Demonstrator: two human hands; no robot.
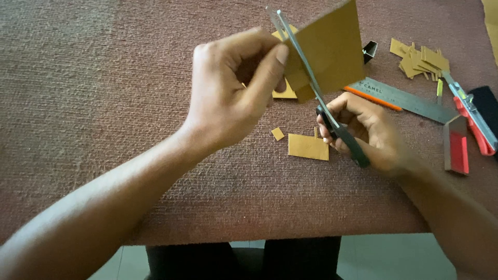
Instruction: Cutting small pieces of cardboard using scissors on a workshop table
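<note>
Held above the brown table mat (pixel 104 103): a tan cardboard sheet (pixel 329 49), pinched at its near edge by the left hand (pixel 233 98). Right hand (pixel 363 129) closed through black-handled scissors (pixel 321 103), blades biting the sheet. Probably light, stiff, best gripped close to the cut.

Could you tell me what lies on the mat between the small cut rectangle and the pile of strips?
In the head view, the right hand with scissors, then the steel ruler and orange pencil.
</note>
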